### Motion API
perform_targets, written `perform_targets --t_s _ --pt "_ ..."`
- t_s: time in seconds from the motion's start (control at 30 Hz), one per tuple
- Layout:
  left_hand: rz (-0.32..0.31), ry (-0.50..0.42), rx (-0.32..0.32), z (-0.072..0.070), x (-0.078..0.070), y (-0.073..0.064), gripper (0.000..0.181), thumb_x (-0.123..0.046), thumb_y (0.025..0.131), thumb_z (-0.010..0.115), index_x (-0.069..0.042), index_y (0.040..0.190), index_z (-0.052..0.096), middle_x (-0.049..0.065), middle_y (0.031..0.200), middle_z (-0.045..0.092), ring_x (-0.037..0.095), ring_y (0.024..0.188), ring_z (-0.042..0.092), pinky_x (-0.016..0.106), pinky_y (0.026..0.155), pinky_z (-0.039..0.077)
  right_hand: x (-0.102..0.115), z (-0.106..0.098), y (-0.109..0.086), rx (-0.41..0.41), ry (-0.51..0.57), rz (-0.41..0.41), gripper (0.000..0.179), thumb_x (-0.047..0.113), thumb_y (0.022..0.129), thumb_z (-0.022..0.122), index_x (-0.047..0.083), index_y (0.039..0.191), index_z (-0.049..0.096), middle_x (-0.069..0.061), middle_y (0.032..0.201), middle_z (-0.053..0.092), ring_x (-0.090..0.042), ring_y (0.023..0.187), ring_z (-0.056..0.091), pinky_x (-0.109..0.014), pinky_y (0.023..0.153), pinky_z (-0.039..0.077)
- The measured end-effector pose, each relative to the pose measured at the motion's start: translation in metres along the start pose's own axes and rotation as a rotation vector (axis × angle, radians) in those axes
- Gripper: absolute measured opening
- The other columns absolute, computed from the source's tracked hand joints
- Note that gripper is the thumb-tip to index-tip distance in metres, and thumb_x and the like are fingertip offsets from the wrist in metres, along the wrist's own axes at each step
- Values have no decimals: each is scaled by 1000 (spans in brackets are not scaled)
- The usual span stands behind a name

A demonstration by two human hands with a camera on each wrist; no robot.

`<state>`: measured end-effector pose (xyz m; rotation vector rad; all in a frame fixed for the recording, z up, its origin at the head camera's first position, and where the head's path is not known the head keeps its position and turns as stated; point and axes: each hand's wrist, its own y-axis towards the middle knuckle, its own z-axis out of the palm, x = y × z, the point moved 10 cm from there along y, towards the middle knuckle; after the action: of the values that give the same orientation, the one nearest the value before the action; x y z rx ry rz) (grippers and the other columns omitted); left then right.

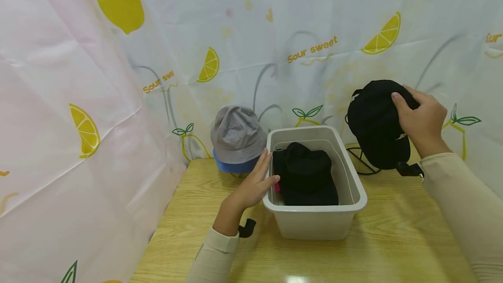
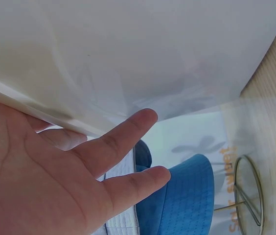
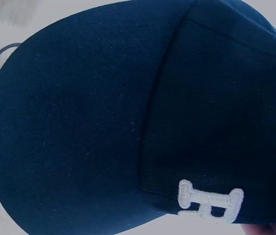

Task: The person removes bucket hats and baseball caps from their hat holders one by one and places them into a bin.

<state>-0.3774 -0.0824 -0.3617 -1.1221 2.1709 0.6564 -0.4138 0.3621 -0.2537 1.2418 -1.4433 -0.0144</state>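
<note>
My right hand grips a black baseball cap by its crown, thumb on the near side, over a black wire stand. White embroidery shows on the cap's front in the right wrist view. My left hand touches the left rim of a pale grey plastic bin, its fingers fairly straight along the wall. Inside the bin lies a black hat, with a small pink patch beside it.
Left of the bin, a grey bucket hat sits over a blue bucket hat on a wire stand. Everything stands on a wooden table. A lemon-print cloth hangs behind and at the left.
</note>
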Motion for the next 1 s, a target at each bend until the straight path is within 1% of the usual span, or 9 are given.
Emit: perform_targets --t_s 0.07,0.13,0.43,0.53,0.63,0.87,1.0 --pt "3 0 -6 -1 1 0 76 -36 108 47 -20 168 4 4 175 -10 23 161 -6 59 127 11 4 -1 2 -3 -3 -10 48 45 103 57 22 146 61 -14 147 60 -38 140 52 -52 120 35" --pt "4 3 -9 -1 1 1 76 -35 108 47 -20 168 4 4 175 -10 22 161 -6 59 127 11 7 -3 4 -8 -6 -10 48 45 103 57 23 146 61 -13 148 60 -36 140 52 -50 120 36" --pt "-1 2 -2 0 0 0 78 -43 107 47 -21 168 4 3 175 -11 24 161 -6 60 127 12 18 -11 9 -6 -7 -1 53 50 103 54 22 147 60 -11 150 58 -35 141 51 -52 121 34" --pt "-9 2 1 0 1 0 78 -45 107 46 -23 168 3 2 175 -12 22 161 -7 59 127 11 22 -13 11 -14 -11 -14 53 50 103 54 20 146 60 -12 149 59 -36 140 52 -53 120 34" --pt "-5 2 1 0 1 0 78 -46 107 46 -22 168 3 3 175 -12 22 161 -7 59 127 12 26 -15 13 -20 -15 -24 52 49 103 54 20 145 61 -12 147 60 -37 138 53 -52 120 34" --pt "4 3 -7 0 -1 -1 77 -38 107 47 -19 168 4 4 175 -11 23 161 -6 59 127 11 34 -22 19 -28 -14 14 51 53 101 55 25 143 64 -6 146 61 -30 139 55 -45 119 38" --pt "5 -3 -11 0 -1 -1 77 -37 107 48 -20 168 4 3 175 -11 22 161 -7 59 127 10 41 -25 22 -29 -26 31 52 55 99 55 26 142 65 -5 145 62 -29 138 55 -44 118 40"
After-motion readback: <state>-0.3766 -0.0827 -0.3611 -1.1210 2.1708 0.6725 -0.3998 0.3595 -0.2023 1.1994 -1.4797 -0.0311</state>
